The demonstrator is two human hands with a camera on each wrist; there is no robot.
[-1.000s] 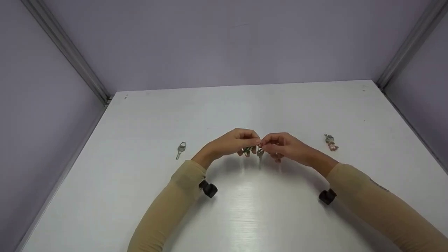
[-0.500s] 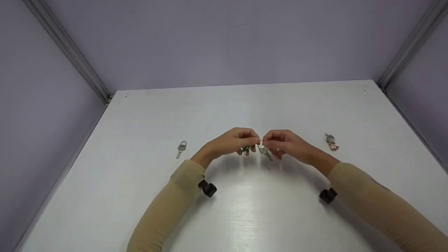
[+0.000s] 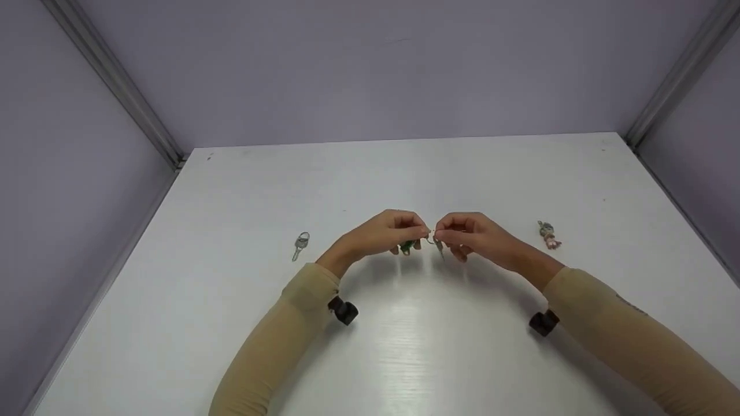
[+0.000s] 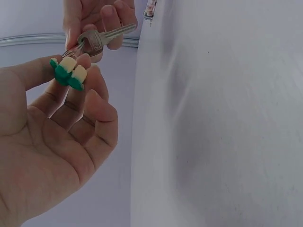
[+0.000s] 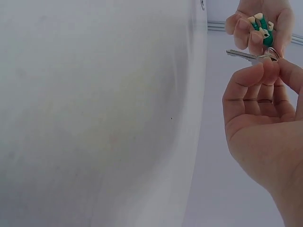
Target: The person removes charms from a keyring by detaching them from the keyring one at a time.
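Above the middle of the white table (image 3: 404,346), my two hands meet fingertip to fingertip. My left hand (image 3: 419,233) pinches a small metal ring (image 4: 71,49) from which a green and cream charm (image 4: 69,73) hangs; the charm (image 3: 406,247) shows under its fingers. My right hand (image 3: 444,237) pinches the head of a silver key (image 4: 101,39) on the same ring, its blade pointing sideways. In the right wrist view the key (image 5: 245,55) sticks out leftward from my right hand (image 5: 265,64), with the charm (image 5: 262,26) beyond it.
A single silver key (image 3: 300,245) with its own ring lies on the table left of my hands. A small pinkish charm keychain (image 3: 548,234) lies to the right. Grey walls close in the table on the left, back and right.
The key hung straight down a second ago; it now sits tilted up in my right hand's fingers. My right hand has risen slightly. My left hand has held still.
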